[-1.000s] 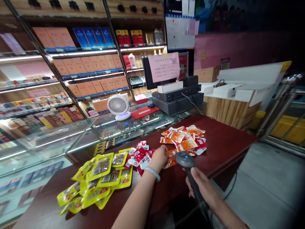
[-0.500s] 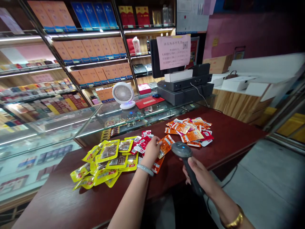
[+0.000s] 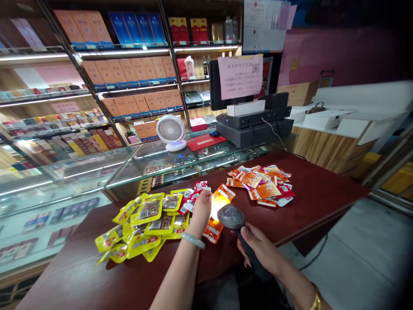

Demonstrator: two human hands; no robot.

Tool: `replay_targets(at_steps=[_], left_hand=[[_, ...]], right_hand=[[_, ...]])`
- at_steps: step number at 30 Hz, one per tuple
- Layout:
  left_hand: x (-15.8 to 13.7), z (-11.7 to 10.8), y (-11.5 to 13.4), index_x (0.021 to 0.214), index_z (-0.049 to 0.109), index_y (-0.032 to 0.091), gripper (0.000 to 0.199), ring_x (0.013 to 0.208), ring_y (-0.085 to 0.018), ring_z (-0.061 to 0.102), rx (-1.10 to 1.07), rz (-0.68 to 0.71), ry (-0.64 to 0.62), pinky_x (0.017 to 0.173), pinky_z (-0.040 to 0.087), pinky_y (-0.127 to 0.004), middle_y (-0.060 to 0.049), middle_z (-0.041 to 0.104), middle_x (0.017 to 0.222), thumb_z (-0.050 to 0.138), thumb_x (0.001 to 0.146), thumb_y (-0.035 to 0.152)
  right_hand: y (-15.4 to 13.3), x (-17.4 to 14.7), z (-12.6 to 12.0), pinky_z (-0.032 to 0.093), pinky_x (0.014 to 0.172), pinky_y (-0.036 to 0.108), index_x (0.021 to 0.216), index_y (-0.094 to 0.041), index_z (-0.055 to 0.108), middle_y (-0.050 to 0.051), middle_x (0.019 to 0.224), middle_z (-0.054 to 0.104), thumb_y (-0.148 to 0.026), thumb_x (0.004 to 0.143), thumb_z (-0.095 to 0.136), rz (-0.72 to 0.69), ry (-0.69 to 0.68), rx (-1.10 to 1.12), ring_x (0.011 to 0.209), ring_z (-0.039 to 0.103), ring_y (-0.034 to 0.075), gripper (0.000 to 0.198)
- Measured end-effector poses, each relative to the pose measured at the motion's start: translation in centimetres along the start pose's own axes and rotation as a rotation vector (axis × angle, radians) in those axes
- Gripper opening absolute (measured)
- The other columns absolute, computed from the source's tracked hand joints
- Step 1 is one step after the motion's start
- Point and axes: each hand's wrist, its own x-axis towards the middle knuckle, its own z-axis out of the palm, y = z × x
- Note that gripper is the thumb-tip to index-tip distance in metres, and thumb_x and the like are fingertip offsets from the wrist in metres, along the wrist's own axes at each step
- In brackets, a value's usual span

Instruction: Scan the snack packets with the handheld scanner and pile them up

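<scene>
My left hand [image 3: 203, 208] is closed on the edge of an orange snack packet [image 3: 225, 194], held up just above the table. In my right hand [image 3: 258, 247] is a dark grey barcode scanner [image 3: 231, 216], its head close to that packet. A bright yellow-white light from the scanner falls on the packet. Beneath, another orange packet [image 3: 213, 231] lies on the table. Red packets [image 3: 190, 199] sit just behind my left hand, partly hidden by it. To the left spreads a heap of yellow snack packets [image 3: 149, 209].
A pile of orange and red packets [image 3: 263, 184] lies on the right part of the dark red table [image 3: 309, 185]. Behind stand a glass counter [image 3: 129, 165], a white fan [image 3: 171, 130], a red mat [image 3: 205, 141] and a black cash register [image 3: 253, 129]. Shelves of boxes line the wall.
The scanner has moved left toward the orange packet, and its light now shines on it. My left hand keeps its hold. The whole view has shifted slightly.
</scene>
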Motion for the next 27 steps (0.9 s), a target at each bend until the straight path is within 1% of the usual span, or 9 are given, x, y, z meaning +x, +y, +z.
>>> replay_targets(at_steps=[5,8,10,12,17,20,24,25,27], left_hand=[[0.9,-3.7,0.3,0.095,0.056,0.020,0.019,0.066,-0.016,0.060,0.214,0.001,0.081,0.060,0.044,-0.025,-0.002,0.064,0.076,0.044,0.090,0.033],[1.1,-5.3,1.2,0.099,0.058,0.021,0.019,0.084,-0.022,0.065,0.550,0.011,0.137,0.073,0.046,-0.031,-0.006,0.068,0.090,0.048,0.090,0.034],[1.4,-4.9,2.2,0.103,0.059,0.021,0.021,0.100,-0.026,0.062,0.754,0.080,0.209,0.086,0.045,-0.036,-0.010,0.068,0.103,0.052,0.088,0.033],[2.1,-3.1,3.3,0.107,0.060,0.021,0.024,0.108,-0.027,0.060,0.804,0.188,0.200,0.093,0.043,-0.037,-0.010,0.067,0.110,0.054,0.088,0.034],[6.0,4.9,5.8,0.109,0.064,0.020,0.024,0.110,-0.022,0.059,0.722,0.427,-0.083,0.098,0.043,-0.033,-0.009,0.067,0.114,0.053,0.088,0.025],[8.7,9.1,6.8,0.124,0.061,0.023,0.036,0.121,-0.023,0.055,0.773,0.538,-0.220,0.103,0.041,-0.037,-0.010,0.061,0.130,0.050,0.089,0.022],[12.1,11.9,7.4,0.143,0.043,0.030,0.059,0.141,-0.033,0.034,0.964,0.559,-0.447,0.108,0.035,-0.052,-0.012,0.037,0.153,0.056,0.086,0.030],[12.8,12.2,7.5,0.144,0.042,0.031,0.062,0.143,-0.035,0.029,1.005,0.546,-0.509,0.109,0.033,-0.054,-0.012,0.034,0.155,0.059,0.084,0.034],[14.0,12.4,7.5,0.141,0.045,0.034,0.064,0.143,-0.036,0.030,1.052,0.520,-0.610,0.110,0.032,-0.055,-0.011,0.036,0.154,0.064,0.080,0.042]], right_hand=[[-0.4,0.8,-0.8,0.044,0.041,0.021,0.097,-0.020,0.050,-0.009,0.054,0.051,-0.072,0.083,0.052,-0.015,0.035,0.054,0.036,0.044,0.007,0.053],[-1.3,1.3,-2.0,0.044,0.041,0.021,0.101,-0.020,0.051,-0.009,0.053,0.050,-0.073,0.081,0.053,-0.015,0.072,0.100,0.035,0.043,0.006,0.057],[-2.0,1.6,-2.8,0.044,0.041,0.020,0.101,-0.019,0.052,-0.009,0.054,0.051,-0.073,0.080,0.054,-0.030,0.095,0.125,0.036,0.044,0.007,0.058],[-2.7,1.9,-3.6,0.045,0.042,0.020,0.099,-0.019,0.053,-0.009,0.054,0.051,-0.074,0.080,0.053,-0.048,0.126,0.155,0.036,0.045,0.006,0.059],[-2.6,2.6,-5.2,0.044,0.036,0.020,0.100,-0.017,0.053,-0.010,0.047,0.050,-0.082,0.070,0.055,-0.011,0.253,0.251,0.032,0.043,0.007,0.072],[-1.4,3.2,-6.2,0.045,0.035,0.021,0.102,-0.017,0.053,-0.009,0.045,0.049,-0.081,0.073,0.052,-0.025,0.251,0.340,0.030,0.041,0.007,0.070],[0.0,3.8,-7.2,0.046,0.034,0.022,0.105,-0.018,0.052,-0.009,0.044,0.049,-0.082,0.075,0.049,-0.060,0.245,0.424,0.028,0.041,0.008,0.071],[0.1,3.9,-7.2,0.046,0.034,0.022,0.106,-0.018,0.051,-0.009,0.045,0.050,-0.081,0.075,0.050,-0.059,0.242,0.430,0.029,0.042,0.008,0.071],[0.3,4.0,-7.3,0.046,0.034,0.021,0.107,-0.017,0.051,-0.009,0.046,0.051,-0.080,0.077,0.050,-0.059,0.229,0.432,0.029,0.044,0.008,0.070]])
